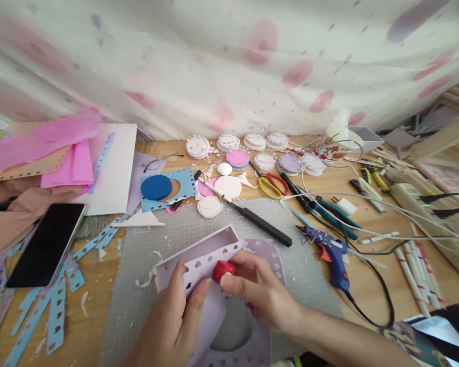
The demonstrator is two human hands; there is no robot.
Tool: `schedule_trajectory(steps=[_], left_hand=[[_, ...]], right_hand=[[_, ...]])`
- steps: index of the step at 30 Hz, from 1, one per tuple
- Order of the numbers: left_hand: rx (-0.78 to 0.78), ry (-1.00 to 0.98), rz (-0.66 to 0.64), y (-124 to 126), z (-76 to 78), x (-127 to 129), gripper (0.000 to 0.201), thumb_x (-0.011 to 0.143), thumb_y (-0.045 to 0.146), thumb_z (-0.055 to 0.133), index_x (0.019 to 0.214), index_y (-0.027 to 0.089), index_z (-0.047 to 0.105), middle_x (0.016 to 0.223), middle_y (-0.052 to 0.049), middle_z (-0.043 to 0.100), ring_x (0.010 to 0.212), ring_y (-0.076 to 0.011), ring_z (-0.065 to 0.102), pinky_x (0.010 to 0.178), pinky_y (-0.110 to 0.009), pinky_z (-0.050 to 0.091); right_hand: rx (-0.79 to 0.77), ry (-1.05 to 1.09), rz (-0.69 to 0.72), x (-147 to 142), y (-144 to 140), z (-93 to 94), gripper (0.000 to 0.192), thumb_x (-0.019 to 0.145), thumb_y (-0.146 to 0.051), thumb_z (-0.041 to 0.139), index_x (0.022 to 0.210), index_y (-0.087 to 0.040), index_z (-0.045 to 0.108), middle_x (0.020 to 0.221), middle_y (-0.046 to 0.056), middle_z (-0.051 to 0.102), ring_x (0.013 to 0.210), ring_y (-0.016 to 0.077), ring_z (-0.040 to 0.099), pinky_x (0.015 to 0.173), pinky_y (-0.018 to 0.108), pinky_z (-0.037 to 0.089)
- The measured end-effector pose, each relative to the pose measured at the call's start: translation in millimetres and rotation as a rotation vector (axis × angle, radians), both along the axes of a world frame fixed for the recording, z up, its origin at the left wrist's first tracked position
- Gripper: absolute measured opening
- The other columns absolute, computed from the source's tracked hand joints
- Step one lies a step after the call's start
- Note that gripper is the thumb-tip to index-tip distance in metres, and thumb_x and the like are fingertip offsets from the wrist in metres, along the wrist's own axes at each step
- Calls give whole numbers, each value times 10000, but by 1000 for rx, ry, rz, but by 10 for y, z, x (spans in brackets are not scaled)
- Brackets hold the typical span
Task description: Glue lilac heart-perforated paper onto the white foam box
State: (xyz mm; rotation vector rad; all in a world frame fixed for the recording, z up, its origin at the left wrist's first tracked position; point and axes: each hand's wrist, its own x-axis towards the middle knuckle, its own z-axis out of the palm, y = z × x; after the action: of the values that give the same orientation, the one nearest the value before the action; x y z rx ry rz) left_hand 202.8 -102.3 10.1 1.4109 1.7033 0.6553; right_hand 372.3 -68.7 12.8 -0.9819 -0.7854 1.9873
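My left hand (172,311) grips a lavender foam sheet (210,300), thumb in front and fingers behind. A row of heart-shaped holes runs along the sheet's upper edge. My right hand (263,288) pinches a small red craft punch (222,271) between thumb and fingers, at the right end of that row. Behind the sheet lies a shallow lavender box (235,234), partly covered by it. Under my right hand is another lavender piece (265,247) with heart holes and a large round cutout. All this is over a grey cutting mat (137,275).
A craft knife (265,227) lies past the box. Several round decorated pieces (198,147) line the back. Scissors (271,184), pliers (338,216) and a corded blue glue gun (331,255) are on the right. Left are a phone (46,244) and blue strips (57,316).
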Motion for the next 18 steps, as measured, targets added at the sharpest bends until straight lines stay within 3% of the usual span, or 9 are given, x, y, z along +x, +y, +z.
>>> schedule_trajectory(steps=[3,7,12,18], left_hand=[[-16,-89,111,75,150,66,564,772,515,596,1216,174,521,1171,-141,684,1034,-300,665,837,-386,561],[-94,-219,56,228,285,116,494,612,476,764,993,181,656,883,-59,756,766,-253,709,653,-315,583],[-108,-316,15,254,219,102,313,677,392,747,904,178,724,904,-55,770,889,-259,707,769,-316,569],[-132,-387,119,210,185,154,254,670,336,752,847,156,728,818,-44,766,775,-232,709,712,-291,566]], right_hand=[[7,-32,-12,-24,2,18,405,631,-482,798,679,-186,527,681,-16,481,660,131,424,635,253,367],[106,-144,7,-60,10,50,456,629,-564,758,613,-198,486,626,-24,421,627,131,352,597,259,325],[134,-242,-7,-95,-12,-11,464,648,-555,706,576,-212,403,605,-35,337,615,133,304,577,262,296],[138,-311,-49,-117,20,-57,423,637,-505,717,581,-207,422,600,-44,334,608,127,325,594,268,323]])
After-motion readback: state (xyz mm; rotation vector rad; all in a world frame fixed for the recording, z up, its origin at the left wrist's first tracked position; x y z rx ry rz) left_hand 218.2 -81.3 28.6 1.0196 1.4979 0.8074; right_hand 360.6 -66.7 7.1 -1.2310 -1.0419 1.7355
